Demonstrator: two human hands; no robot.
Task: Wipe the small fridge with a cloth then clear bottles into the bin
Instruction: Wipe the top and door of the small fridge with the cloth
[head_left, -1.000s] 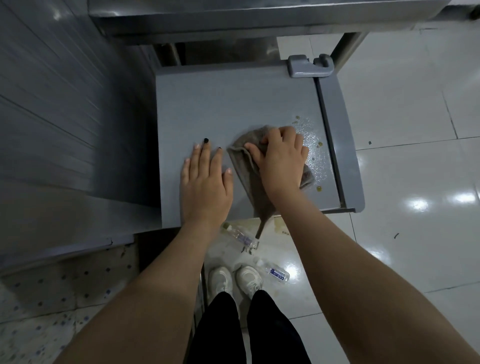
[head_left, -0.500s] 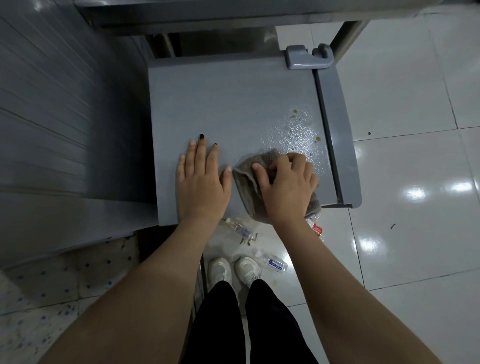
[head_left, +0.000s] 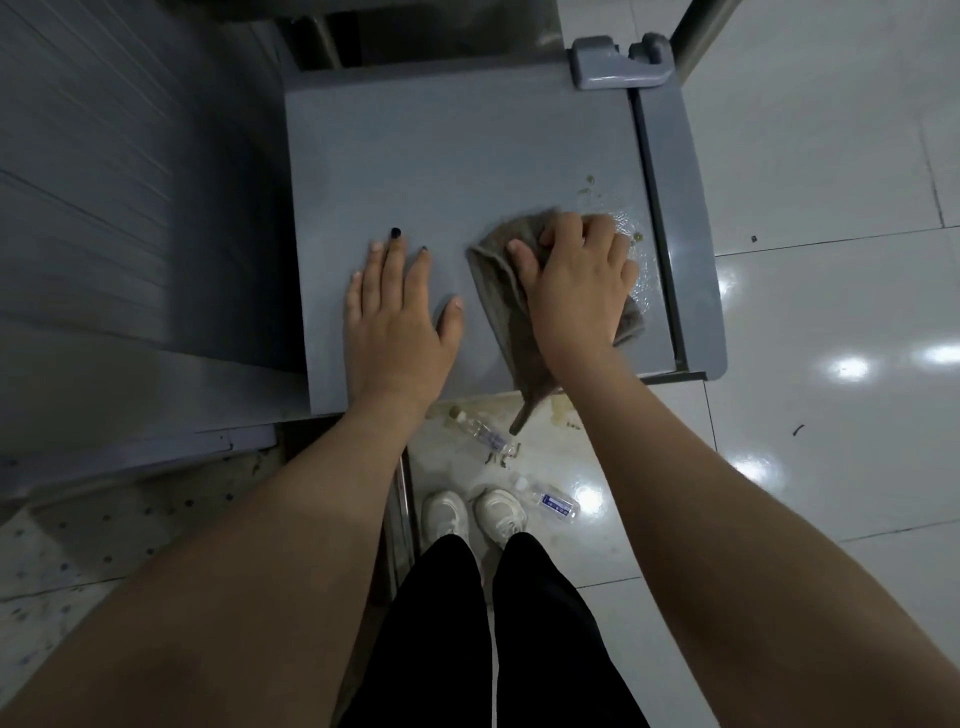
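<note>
The small grey fridge's flat top (head_left: 441, 156) fills the middle of the view. My right hand (head_left: 576, 286) grips a brown-grey cloth (head_left: 498, 296) with curled fingers, pressing it on the right part of the top beside a wet patch with yellowish specks (head_left: 631, 228). A corner of the cloth hangs over the near edge. My left hand (head_left: 395, 317) rests flat on the top, fingers straight. On the floor below lie two clear plastic bottles, one close to the fridge (head_left: 480, 431) and one beside my shoes (head_left: 550, 501).
A grey hinge cover (head_left: 618, 65) sits at the fridge's far right corner, with the door edge (head_left: 680, 234) along the right. A dark metal panel (head_left: 130, 208) stands on the left. Glossy white floor tiles (head_left: 831, 312) spread to the right. Stains mark the floor near the fridge (head_left: 563, 410).
My right hand has pushed the cloth away from the near edge, back up over the wet patch. My left hand has stayed flat in place.
</note>
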